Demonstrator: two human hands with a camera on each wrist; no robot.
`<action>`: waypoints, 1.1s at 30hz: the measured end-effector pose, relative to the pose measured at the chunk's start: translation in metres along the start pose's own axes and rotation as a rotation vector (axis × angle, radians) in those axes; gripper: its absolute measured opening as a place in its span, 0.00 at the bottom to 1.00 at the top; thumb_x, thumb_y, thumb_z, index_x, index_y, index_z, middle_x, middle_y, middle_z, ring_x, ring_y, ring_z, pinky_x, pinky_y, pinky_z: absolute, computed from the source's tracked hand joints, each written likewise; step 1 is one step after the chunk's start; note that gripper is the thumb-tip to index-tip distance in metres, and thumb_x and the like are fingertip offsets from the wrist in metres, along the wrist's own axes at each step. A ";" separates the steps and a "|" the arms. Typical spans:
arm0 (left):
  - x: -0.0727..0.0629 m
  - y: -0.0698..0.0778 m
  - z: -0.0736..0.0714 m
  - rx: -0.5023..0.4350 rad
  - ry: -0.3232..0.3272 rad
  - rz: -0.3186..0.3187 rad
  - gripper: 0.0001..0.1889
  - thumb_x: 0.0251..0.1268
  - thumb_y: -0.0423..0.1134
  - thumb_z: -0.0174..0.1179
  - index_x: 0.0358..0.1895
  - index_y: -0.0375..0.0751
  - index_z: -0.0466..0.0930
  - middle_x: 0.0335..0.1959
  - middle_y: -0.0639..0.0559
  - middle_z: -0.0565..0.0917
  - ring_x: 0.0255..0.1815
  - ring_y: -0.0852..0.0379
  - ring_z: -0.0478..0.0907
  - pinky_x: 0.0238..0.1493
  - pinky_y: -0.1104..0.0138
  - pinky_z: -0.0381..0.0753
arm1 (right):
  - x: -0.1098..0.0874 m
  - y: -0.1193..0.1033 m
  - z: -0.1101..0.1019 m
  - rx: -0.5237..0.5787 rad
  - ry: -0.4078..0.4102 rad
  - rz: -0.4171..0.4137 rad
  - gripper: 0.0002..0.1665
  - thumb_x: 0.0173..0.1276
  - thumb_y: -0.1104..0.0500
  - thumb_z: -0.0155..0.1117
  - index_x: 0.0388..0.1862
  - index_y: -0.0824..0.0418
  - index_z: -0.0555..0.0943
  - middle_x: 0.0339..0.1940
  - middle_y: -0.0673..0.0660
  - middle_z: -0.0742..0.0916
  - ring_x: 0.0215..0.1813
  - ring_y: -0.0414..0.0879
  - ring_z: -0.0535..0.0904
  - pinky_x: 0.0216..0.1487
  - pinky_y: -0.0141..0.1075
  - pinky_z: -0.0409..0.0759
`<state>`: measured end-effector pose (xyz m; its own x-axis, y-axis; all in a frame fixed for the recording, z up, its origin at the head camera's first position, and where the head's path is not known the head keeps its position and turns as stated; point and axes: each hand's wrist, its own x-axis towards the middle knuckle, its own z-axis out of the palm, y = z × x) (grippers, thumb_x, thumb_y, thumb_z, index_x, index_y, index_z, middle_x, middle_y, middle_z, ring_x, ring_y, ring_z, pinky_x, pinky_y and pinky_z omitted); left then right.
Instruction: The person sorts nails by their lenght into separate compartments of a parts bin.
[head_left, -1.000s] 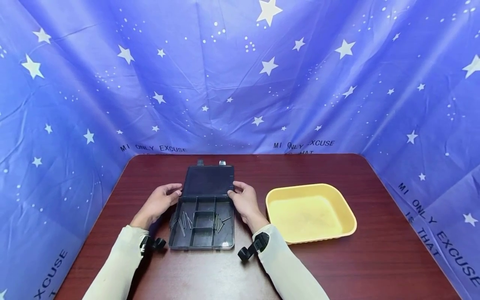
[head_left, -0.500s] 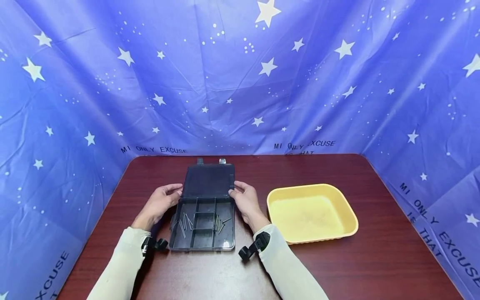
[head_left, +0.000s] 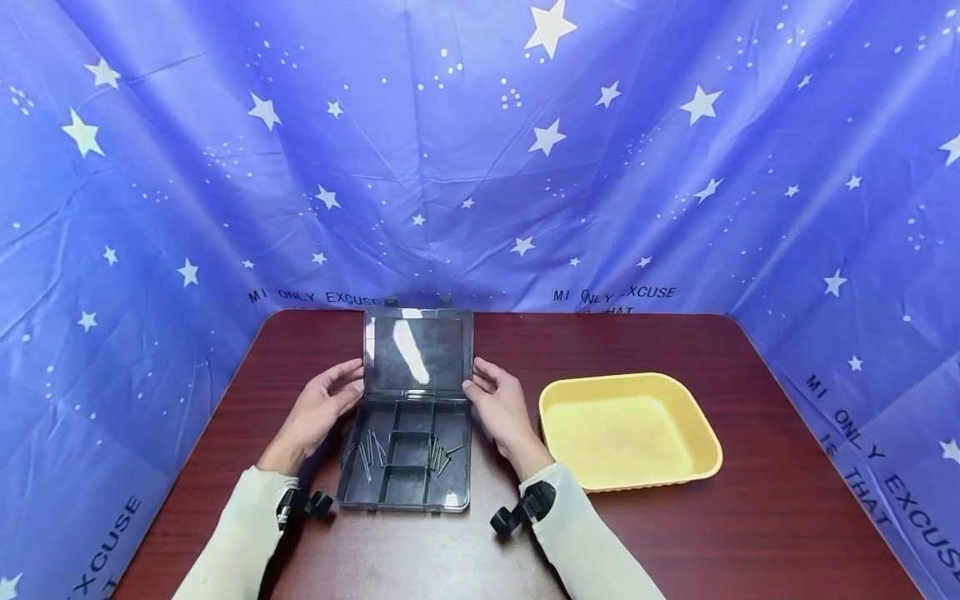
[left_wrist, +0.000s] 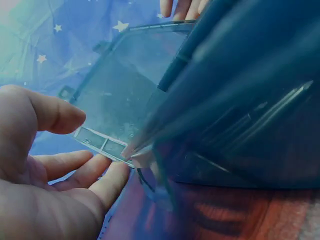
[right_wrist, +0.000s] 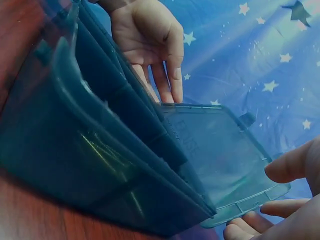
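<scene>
A dark see-through compartment box point(head_left: 407, 492) rests on the table, its hinged lid point(head_left: 382, 354) tilted up at the back. Several nails point(head_left: 371, 454) lie in the left compartment, and several more nails point(head_left: 438, 457) in the right one. At the lid's left edge is my left hand point(head_left: 311, 412); in the left wrist view its nearly straight fingertips point(left_wrist: 120, 177) meet the rim and the thumb stands apart from them. My right hand point(head_left: 510, 412) mirrors it at the right edge, fingertips point(right_wrist: 247, 225) by the rim and thumb apart. Neither hand visibly pinches the lid.
A yellow plastic basin point(head_left: 630, 483) stands on the table to the right of my right hand. The dark red wooden table point(head_left: 795, 500) ends at a blue star-printed curtain point(head_left: 480, 167) behind and on both sides.
The lid, which lay back on the table, now stands raised at its far end, its latches higher. Both hands remain beside its edges. The nails have not moved in the box.
</scene>
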<state>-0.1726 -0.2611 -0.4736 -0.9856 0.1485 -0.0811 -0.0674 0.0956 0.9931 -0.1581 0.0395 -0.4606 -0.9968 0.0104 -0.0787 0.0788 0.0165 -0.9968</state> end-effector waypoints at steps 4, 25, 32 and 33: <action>-0.010 0.003 0.001 0.033 0.004 0.046 0.28 0.81 0.29 0.53 0.79 0.28 0.62 0.77 0.28 0.68 0.61 0.73 0.78 0.59 0.77 0.80 | -0.010 -0.005 -0.006 -0.057 -0.023 -0.055 0.33 0.75 0.64 0.64 0.77 0.68 0.72 0.73 0.68 0.79 0.75 0.62 0.76 0.71 0.49 0.78; -0.078 0.000 -0.012 -0.305 -0.222 0.284 0.22 0.91 0.36 0.33 0.69 0.33 0.76 0.67 0.58 0.84 0.69 0.65 0.80 0.69 0.71 0.77 | -0.070 -0.013 -0.032 -0.216 -0.170 -0.136 0.27 0.84 0.50 0.57 0.73 0.65 0.78 0.73 0.58 0.82 0.77 0.52 0.74 0.79 0.51 0.68; -0.098 -0.012 -0.010 -0.010 -0.196 0.192 0.26 0.91 0.39 0.35 0.79 0.26 0.60 0.79 0.51 0.73 0.75 0.75 0.68 0.68 0.80 0.68 | -0.085 0.004 -0.040 -0.261 -0.266 -0.153 0.29 0.84 0.51 0.58 0.76 0.65 0.75 0.77 0.58 0.78 0.76 0.51 0.74 0.72 0.31 0.72; -0.101 -0.014 -0.010 0.038 -0.181 0.179 0.25 0.91 0.39 0.37 0.80 0.29 0.62 0.80 0.48 0.71 0.75 0.76 0.67 0.68 0.81 0.66 | -0.087 0.007 -0.041 -0.255 -0.285 -0.156 0.30 0.84 0.52 0.59 0.76 0.66 0.74 0.78 0.60 0.77 0.76 0.53 0.74 0.71 0.31 0.73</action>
<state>-0.0738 -0.2869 -0.4788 -0.9372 0.3399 0.0785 0.1150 0.0884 0.9894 -0.0706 0.0794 -0.4599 -0.9568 -0.2886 0.0360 -0.1098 0.2439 -0.9636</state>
